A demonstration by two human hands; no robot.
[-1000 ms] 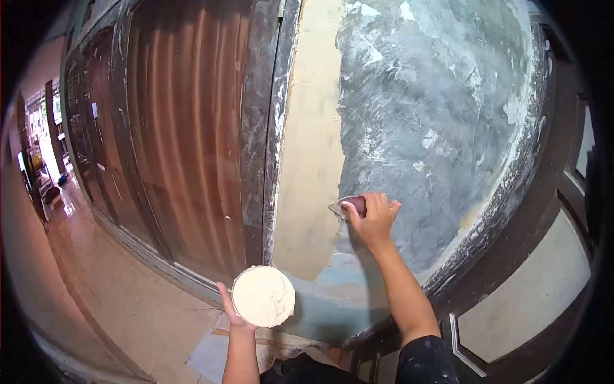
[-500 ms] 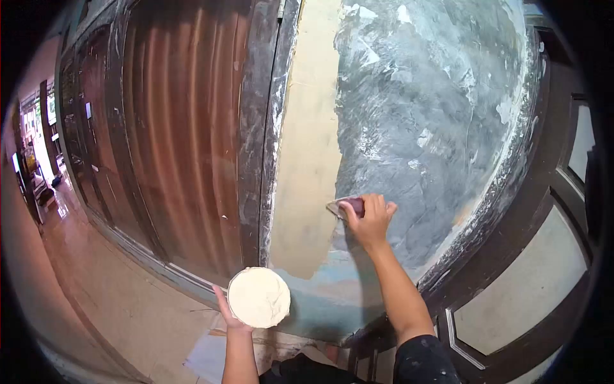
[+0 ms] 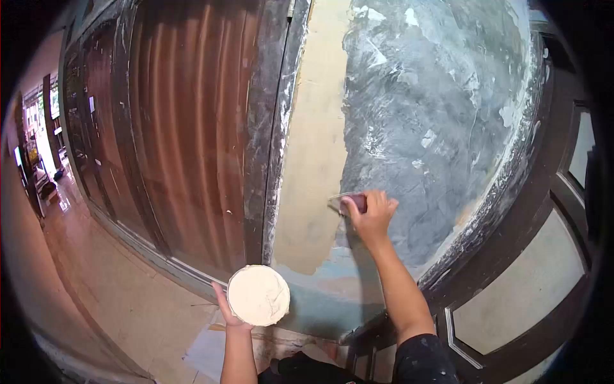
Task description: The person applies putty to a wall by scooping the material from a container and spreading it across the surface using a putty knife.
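Note:
My right hand (image 3: 373, 214) grips a putty knife (image 3: 346, 200) by its dark red handle. Its blade lies at the right edge of a beige putty strip (image 3: 310, 160) that runs down the wall beside the door frame. To the right of the strip, the wall (image 3: 422, 128) is grey with white patches. Lower down, my left hand (image 3: 228, 310) holds a round tub of cream-coloured putty (image 3: 258, 296) from the left and below. Most of the left fingers are hidden under the tub.
On the left stands a door with brown curtained panels (image 3: 192, 128). A dark panelled door (image 3: 524, 281) curves along the right. White sheets (image 3: 208, 349) lie on the tiled floor (image 3: 137, 294) at lower left.
The view has shifted slightly, so the wall and strip sit a little further right. The putty knife has turned a little in my right hand. The tub stays nearly in place.

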